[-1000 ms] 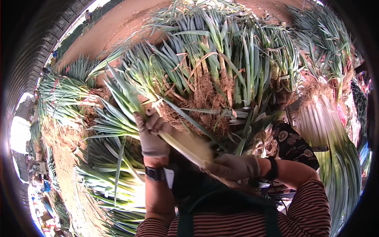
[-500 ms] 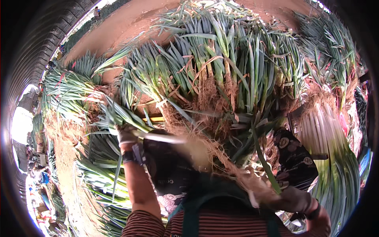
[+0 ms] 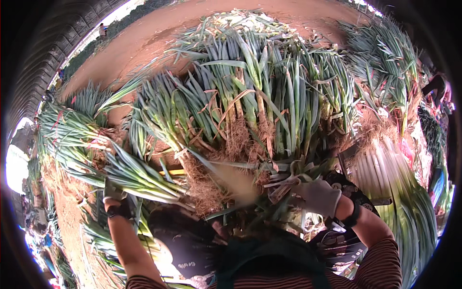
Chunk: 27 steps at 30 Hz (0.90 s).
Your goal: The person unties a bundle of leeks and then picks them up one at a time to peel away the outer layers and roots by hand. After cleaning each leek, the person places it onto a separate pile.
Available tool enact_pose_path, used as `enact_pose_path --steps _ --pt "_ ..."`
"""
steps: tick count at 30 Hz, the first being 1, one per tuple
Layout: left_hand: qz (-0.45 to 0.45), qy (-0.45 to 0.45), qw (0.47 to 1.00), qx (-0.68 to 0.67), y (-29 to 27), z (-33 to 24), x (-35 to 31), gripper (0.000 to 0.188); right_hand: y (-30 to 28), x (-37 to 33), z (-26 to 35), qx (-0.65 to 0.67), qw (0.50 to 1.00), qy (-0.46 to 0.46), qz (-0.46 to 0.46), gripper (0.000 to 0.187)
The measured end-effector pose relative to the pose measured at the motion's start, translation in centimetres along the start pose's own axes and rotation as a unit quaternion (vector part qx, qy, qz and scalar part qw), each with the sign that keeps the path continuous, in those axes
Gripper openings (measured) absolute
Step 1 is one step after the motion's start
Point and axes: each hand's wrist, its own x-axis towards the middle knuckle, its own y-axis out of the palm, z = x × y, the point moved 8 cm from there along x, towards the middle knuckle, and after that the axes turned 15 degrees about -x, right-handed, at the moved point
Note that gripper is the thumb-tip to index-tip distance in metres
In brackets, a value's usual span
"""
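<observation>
At the left, my gloved left hand point(image 3: 114, 192) is against the lower edge of a loose heap of leeks point(image 3: 144, 178). Its fingers are dark and partly lost among the leaves, so their grip is unclear. The leeks' pale root ends point right, towards my lap. Right of the middle, my gloved right hand point(image 3: 317, 196) has its fingers closed on some stripped leek leaves point(image 3: 280, 187), above a tangle of leaves between my knees. Standing ahead of me are rooted leeks point(image 3: 236, 101) in a broad row, with brown roots point(image 3: 202, 185) hanging at the near side.
Cleaned leeks point(image 3: 380, 168) with white stalks lie fanned out at the right, beside a dark metal bar point(image 3: 380, 201). More leek bundles point(image 3: 67, 130) lie at the far left and far right point(image 3: 385, 62). A blurred pale patch point(image 3: 240, 185) crosses the centre. Bare reddish soil point(image 3: 144, 38) stretches behind.
My left hand has moved left and down, and the white-stalked leek it held is no longer in it. My right hand has risen from the lower right towards the middle; the rooty peelings beside it have gone.
</observation>
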Motion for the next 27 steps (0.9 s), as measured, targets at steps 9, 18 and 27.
enact_pose_path --steps 9,18,27 --pt "0.334 0.185 0.893 0.238 21.9 7.3 -21.6 0.050 2.7 17.9 -10.6 0.086 0.991 0.100 -0.018 0.038" --pt "0.337 -0.178 0.896 0.228 25.0 24.5 -27.2 0.031 5.7 36.7 -10.0 -0.007 0.934 0.243 -0.262 0.029" --pt "0.358 -0.179 0.892 0.210 25.4 25.2 -25.3 0.029 3.6 42.2 -12.7 0.046 0.976 0.208 0.042 0.023"
